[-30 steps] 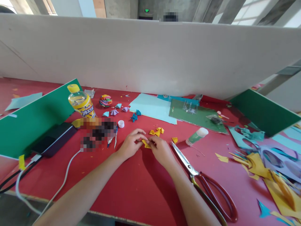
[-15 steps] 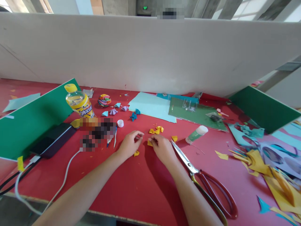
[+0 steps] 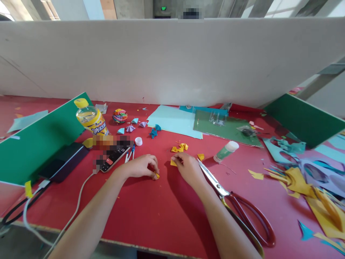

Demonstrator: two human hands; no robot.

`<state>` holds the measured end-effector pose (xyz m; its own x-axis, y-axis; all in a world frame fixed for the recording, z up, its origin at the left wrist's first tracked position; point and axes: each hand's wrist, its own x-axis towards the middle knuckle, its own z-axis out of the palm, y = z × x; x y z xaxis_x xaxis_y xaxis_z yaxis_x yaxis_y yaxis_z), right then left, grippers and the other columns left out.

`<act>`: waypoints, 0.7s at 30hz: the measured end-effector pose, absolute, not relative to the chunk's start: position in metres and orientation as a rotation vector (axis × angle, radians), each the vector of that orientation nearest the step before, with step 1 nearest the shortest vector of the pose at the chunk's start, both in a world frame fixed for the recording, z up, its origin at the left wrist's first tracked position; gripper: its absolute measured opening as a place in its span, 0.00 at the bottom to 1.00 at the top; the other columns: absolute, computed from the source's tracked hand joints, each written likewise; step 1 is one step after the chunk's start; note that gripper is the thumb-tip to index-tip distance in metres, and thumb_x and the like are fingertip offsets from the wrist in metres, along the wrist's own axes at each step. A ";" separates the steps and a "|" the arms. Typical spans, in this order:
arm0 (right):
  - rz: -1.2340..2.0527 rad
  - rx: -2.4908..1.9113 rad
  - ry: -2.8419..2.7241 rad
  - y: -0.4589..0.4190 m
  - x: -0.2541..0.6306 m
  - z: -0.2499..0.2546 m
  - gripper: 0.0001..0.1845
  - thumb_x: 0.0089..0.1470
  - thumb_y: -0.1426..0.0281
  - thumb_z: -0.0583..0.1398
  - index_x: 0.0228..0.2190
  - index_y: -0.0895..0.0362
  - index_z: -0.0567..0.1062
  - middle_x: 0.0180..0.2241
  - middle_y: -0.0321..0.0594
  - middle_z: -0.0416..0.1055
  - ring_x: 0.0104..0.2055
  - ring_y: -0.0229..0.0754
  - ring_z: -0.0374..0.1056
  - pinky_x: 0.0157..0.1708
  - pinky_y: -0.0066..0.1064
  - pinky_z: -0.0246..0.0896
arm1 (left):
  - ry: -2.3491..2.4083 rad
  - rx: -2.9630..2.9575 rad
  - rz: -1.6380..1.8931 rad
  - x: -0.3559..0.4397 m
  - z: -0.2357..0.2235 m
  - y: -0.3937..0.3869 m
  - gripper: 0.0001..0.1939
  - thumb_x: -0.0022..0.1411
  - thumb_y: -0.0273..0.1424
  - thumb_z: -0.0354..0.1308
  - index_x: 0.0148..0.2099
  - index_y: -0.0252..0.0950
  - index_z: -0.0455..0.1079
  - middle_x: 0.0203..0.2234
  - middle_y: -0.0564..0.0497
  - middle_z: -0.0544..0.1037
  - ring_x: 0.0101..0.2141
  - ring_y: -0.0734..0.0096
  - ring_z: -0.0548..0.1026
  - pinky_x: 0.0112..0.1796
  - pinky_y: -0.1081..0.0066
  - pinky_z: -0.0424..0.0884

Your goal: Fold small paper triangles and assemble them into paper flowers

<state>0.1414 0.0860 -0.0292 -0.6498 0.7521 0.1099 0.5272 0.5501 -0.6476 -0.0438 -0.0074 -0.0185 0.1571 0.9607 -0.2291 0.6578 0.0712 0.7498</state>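
Note:
My left hand is low over the red table, its fingertips closed on a small folded piece of yellow paper. My right hand pinches another yellow paper piece between thumb and fingers. Just beyond it lie folded yellow paper bows. A single yellow folded piece rests near the tip of the large scissors, which lie beside my right forearm. Behind my left hand are blue folded bows, lilac fans and a white cap.
A glue stick stands tilted at the right. Light blue sheets and a green sheet lie at the back. Paper scraps cover the right side. At left are a bottle, a power bank and a white cable.
My left hand has moved down and slightly left, and its fingers have closed on the small yellow piece on the table. My right hand stays nearly in place with its yellow piece.

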 end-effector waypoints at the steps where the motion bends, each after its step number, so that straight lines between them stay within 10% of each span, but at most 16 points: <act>1: 0.833 -1.047 -2.414 0.086 0.142 -0.029 0.08 0.53 0.70 0.53 0.27 0.56 0.71 0.28 0.39 0.72 0.28 0.40 0.65 0.26 0.26 0.50 | 1.572 1.616 0.551 -0.043 -0.021 -0.006 0.08 0.46 0.35 0.61 0.29 0.36 0.73 0.31 0.50 0.72 0.35 0.67 0.71 0.38 0.70 0.63; 10: 0.959 -0.726 -2.500 0.083 0.138 -0.030 0.10 0.53 0.70 0.53 0.22 0.57 0.67 0.24 0.36 0.67 0.24 0.36 0.60 0.24 0.25 0.48 | 1.357 1.074 1.292 -0.023 -0.040 0.008 0.12 0.49 0.35 0.60 0.32 0.34 0.63 0.23 0.55 0.70 0.24 0.76 0.69 0.28 0.74 0.65; 21: 1.084 -0.581 -2.477 0.081 0.139 -0.027 0.09 0.53 0.74 0.51 0.24 0.57 0.68 0.24 0.36 0.66 0.25 0.35 0.59 0.24 0.24 0.49 | 1.376 1.082 1.213 -0.019 -0.033 0.005 0.12 0.44 0.34 0.64 0.29 0.32 0.67 0.23 0.53 0.71 0.27 0.75 0.69 0.30 0.74 0.64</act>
